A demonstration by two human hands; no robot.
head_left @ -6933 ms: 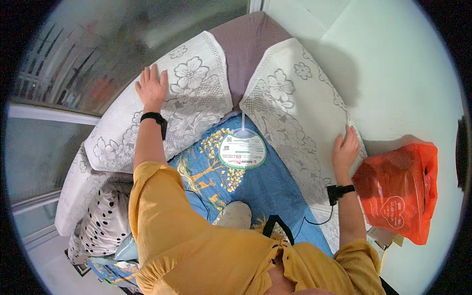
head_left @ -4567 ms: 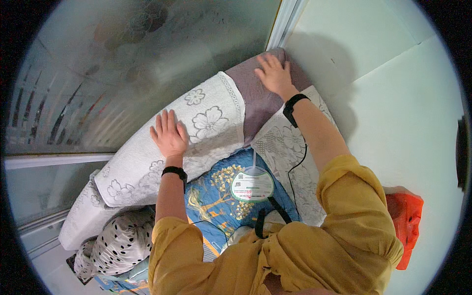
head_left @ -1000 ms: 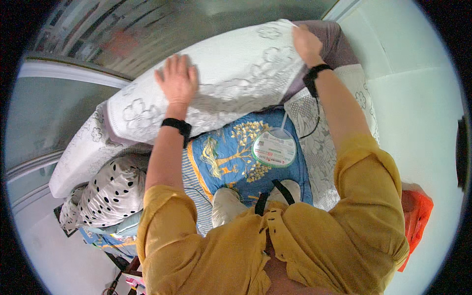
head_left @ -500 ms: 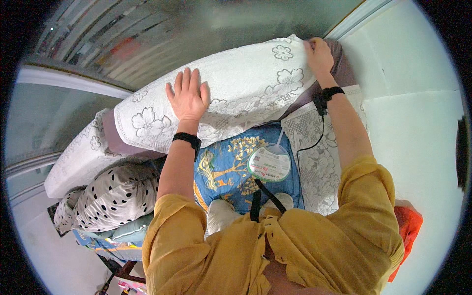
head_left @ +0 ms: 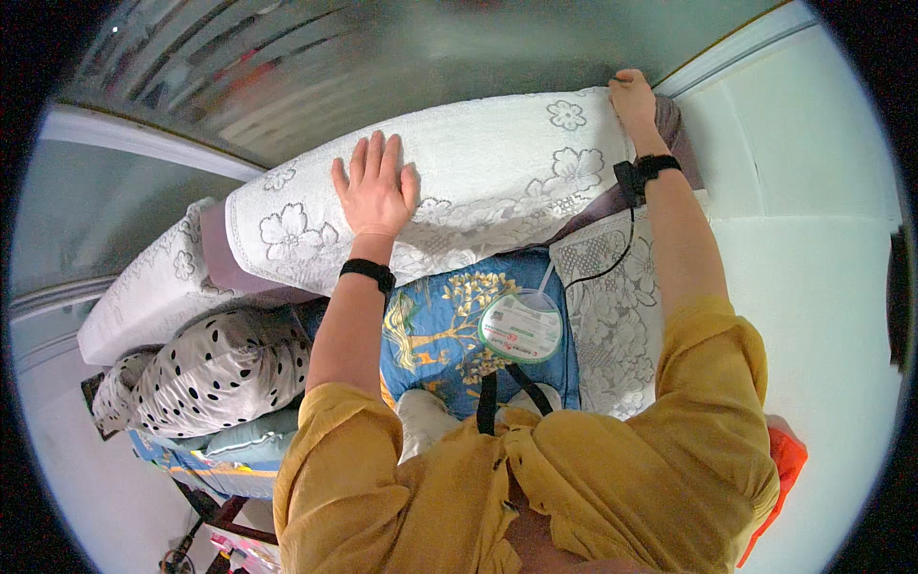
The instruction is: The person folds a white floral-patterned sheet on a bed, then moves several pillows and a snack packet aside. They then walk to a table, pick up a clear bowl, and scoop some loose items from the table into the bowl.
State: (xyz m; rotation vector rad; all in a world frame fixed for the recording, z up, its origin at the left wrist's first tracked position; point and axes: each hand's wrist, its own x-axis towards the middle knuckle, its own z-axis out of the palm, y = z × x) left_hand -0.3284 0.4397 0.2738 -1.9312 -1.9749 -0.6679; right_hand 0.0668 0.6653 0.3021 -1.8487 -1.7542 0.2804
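A white floral sofa cover [head_left: 478, 143] lies over the top and front of a purple-brown sofa backrest [head_left: 225, 258]. My left hand [head_left: 375, 196] rests flat on this cover, fingers stretched out and a little apart. At the cover's far right corner, my right hand [head_left: 633, 103] has its fingers curled down over the back edge, closed on the cloth; the fingertips are partly hidden. Below the backrest is a blue seat cushion [head_left: 440, 325] with a gold tree pattern. A round white-and-green tag [head_left: 519, 325] hangs in front of it.
Polka-dot pillows [head_left: 225, 368] are piled at the left, beside another cover-draped backrest section [head_left: 143, 277]. A white lace cloth [head_left: 612, 325] drapes the right side. Glass panels stand behind the sofa, and a pale wall [head_left: 803, 287] at the right. A red bag [head_left: 779, 478] sits lower right.
My right hand has shifted slightly along the back corner, and the cover's right end now sits smoother there. My left hand stays flat on the cover. The whole view has tilted a little.
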